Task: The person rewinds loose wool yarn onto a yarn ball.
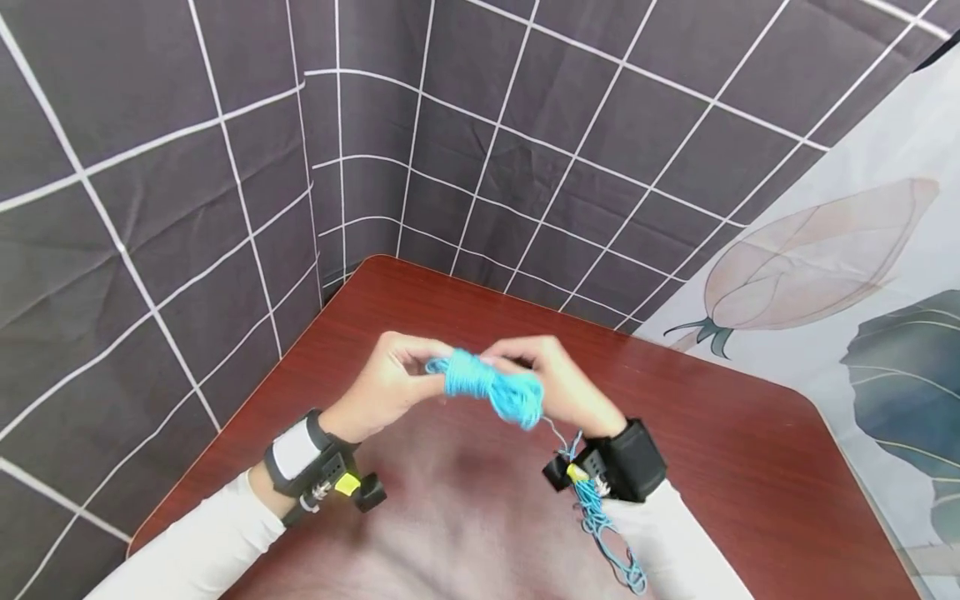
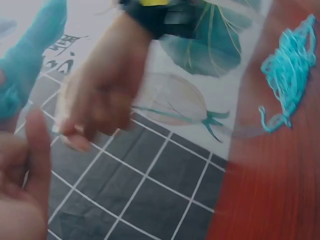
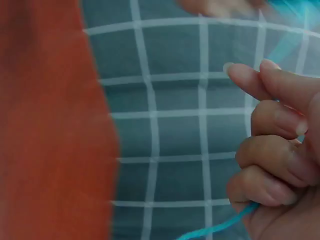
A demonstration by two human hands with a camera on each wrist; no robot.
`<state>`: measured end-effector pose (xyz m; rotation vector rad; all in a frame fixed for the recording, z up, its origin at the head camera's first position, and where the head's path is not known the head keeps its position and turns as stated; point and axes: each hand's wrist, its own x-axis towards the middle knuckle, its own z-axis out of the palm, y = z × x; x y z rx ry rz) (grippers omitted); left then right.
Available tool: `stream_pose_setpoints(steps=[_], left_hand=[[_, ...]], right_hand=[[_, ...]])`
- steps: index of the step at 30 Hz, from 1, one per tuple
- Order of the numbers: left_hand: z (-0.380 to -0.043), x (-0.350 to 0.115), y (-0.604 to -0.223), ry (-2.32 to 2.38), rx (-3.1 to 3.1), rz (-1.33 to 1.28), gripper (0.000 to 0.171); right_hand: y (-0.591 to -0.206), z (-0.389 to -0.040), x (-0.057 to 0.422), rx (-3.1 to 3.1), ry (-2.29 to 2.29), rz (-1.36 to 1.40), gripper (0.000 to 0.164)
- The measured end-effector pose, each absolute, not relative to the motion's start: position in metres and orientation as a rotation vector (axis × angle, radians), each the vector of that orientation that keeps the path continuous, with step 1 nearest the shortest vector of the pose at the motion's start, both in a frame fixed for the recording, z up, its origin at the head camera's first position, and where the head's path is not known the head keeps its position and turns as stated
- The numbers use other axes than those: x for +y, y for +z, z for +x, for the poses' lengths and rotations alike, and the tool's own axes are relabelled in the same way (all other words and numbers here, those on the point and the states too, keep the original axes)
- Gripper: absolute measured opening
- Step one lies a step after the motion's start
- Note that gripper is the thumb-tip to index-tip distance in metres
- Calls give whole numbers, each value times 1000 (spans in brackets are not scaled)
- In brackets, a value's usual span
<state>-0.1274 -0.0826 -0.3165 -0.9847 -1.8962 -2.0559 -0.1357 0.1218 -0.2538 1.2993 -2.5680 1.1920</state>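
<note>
A wound bundle of light-blue cord (image 1: 472, 373) is held up over the table, with loops bulging at its right end. My left hand (image 1: 397, 379) grips the bundle's left end. Behind its right part, my right hand (image 1: 558, 379) has curled fingers, and thumb and index finger pinch together. From under the little finger of the right hand (image 3: 275, 145) runs a cord strand (image 3: 220, 227). This strand leads down to a loose tangle of the same cord (image 2: 290, 70), seen on the table in the left wrist view. The left wrist view blurs both hands.
The reddish-brown table (image 1: 712, 450) stretches beneath both hands. A dark grey cloth (image 1: 450, 125) with white grid lines hangs at the back and left, and a white floral cloth (image 1: 810, 258) at the right. Each wrist wears a black band (image 1: 307, 458) with a small camera.
</note>
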Motion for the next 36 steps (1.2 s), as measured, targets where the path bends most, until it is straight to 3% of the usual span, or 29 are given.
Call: stream_pose_setpoints(steps=[5, 10, 17, 21, 26, 31, 36], left_hand=[[-133, -81, -313, -1842, -1878, -716, 22], [-137, -84, -319, -1547, -1989, -627, 23], [-132, -85, -322, -1750, -2108, -965, 17], [-127, -86, -318, -2053, -2058, -1062, 15], [-128, -85, -313, -2146, -1873, -831, 19], [-137, -89, -316, -1769, -1944, -587, 21], [-138, -92, -323, -1543, -2070, -550, 21]], right_hand=[[-266, -111, 114, -2576, 1106, 1446, 13], [-243, -107, 123, -2593, 1018, 1348, 13], [-218, -134, 134, -2560, 1041, 1149, 11], [-241, -145, 135, -2627, 1172, 1146, 10], [-267, -124, 124, -2664, 1194, 1314, 8], [-256, -99, 119, -2723, 1065, 1374, 11], [-230, -103, 123, -2584, 1051, 1310, 15]])
